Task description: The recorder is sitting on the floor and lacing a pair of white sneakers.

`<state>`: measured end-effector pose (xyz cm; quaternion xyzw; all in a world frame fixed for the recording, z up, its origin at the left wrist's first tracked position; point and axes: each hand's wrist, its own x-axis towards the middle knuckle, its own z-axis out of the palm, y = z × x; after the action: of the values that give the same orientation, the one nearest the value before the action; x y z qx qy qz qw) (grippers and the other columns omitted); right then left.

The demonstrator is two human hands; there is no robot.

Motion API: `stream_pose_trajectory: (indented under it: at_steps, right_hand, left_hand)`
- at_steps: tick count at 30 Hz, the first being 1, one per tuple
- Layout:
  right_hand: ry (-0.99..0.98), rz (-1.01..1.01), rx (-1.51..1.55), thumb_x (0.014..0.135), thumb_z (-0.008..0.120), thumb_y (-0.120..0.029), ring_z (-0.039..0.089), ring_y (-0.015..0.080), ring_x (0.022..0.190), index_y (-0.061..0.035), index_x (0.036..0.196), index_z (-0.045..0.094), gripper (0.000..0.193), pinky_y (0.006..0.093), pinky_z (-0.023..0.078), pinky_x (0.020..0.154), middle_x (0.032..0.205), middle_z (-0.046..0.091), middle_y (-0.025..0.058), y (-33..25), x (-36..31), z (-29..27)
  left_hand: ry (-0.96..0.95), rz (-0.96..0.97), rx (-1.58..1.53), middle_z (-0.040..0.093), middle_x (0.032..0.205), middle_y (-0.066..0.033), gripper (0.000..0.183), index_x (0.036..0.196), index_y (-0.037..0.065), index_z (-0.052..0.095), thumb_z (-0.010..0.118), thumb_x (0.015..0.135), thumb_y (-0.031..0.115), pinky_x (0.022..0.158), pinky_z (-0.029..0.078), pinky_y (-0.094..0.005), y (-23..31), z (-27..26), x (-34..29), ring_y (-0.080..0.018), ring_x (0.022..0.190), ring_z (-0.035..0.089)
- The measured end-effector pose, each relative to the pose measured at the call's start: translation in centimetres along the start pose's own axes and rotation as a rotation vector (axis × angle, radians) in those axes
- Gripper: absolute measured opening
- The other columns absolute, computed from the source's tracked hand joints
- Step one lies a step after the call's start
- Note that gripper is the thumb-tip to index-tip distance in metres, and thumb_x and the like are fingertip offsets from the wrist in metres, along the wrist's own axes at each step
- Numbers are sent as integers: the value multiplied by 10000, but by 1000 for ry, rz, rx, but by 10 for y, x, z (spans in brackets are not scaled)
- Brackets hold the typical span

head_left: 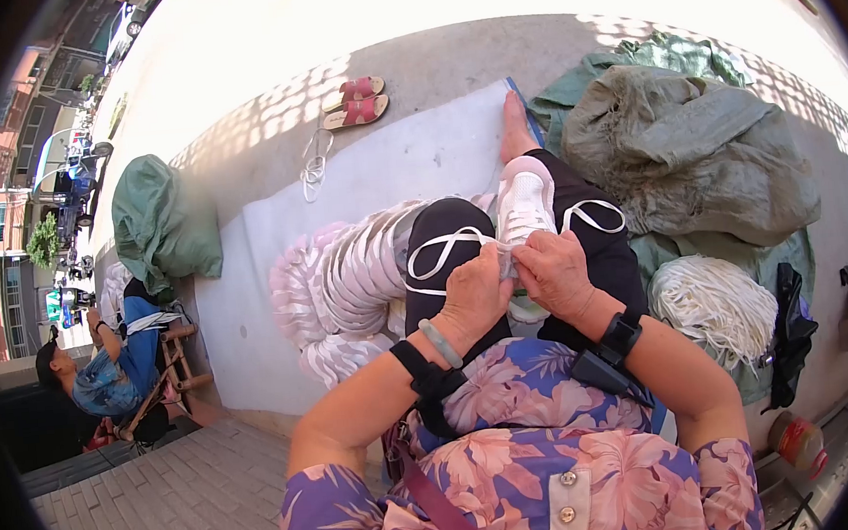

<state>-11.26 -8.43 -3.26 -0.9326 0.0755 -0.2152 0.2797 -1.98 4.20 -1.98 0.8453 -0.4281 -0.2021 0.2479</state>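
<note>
A white sneaker (pixel 524 202) with a pale pink toe rests on my lap between my dark-trousered knees, toe pointing away from me. White shoelace (pixel 447 243) loops out to the left of it, and another loop bends to the right. My left hand (pixel 475 286) and my right hand (pixel 556 270) meet over the shoe's upper lacing, both closed with fingertips pinching the shoelace. The exact grip is partly hidden by my fingers. Beside my left leg lies a long row of white and pale pink sneakers (pixel 345 276), packed closely together.
A bundle of white laces (pixel 712 312) lies at my right, near a black bag (pixel 793 331) and large green-grey sacks (pixel 694 154). Ahead are red sandals (pixel 357 106) and a loose lace (pixel 314 169) on the white sheet (pixel 238 309). A green sack (pixel 162 226) and a seated person (pixel 114 374) are at left.
</note>
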Motion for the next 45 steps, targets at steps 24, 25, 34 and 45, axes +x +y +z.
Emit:
stream_pose_trajectory:
  at_steps: [24,25,34,45]
  right_hand:
    - [-331,-30,-275,653,585,-86,554,222,693,-97,717,561,69,384,323,722,671,509,70,-12,19,-11]
    - [-299,-36,-256,657,589,-78,535,233,671,-92,704,536,72,380,317,701,662,492,72,-10,12,-21]
    - [-134,228,-431,705,583,-69,454,274,647,-78,696,482,102,392,316,667,658,439,81,78,-151,-128]
    - [-93,153,-92,682,586,-19,511,259,698,-71,770,555,107,357,361,711,710,507,70,39,-81,-98]
  left_hand:
    - [120,-36,-86,574,657,-203,292,1014,22,513,514,722,26,606,446,-453,-11,8,12,-377,673,589]
    - [88,-15,-75,575,655,-200,299,1026,24,506,517,727,26,606,447,-451,-12,8,12,-374,668,588]
    - [21,2,-156,575,626,-197,282,1020,4,494,543,750,66,584,459,-425,-9,-1,8,-358,616,592]
    - [-4,-379,-549,588,599,-88,187,974,-48,537,510,814,46,367,460,-255,-18,-18,36,-140,423,571]
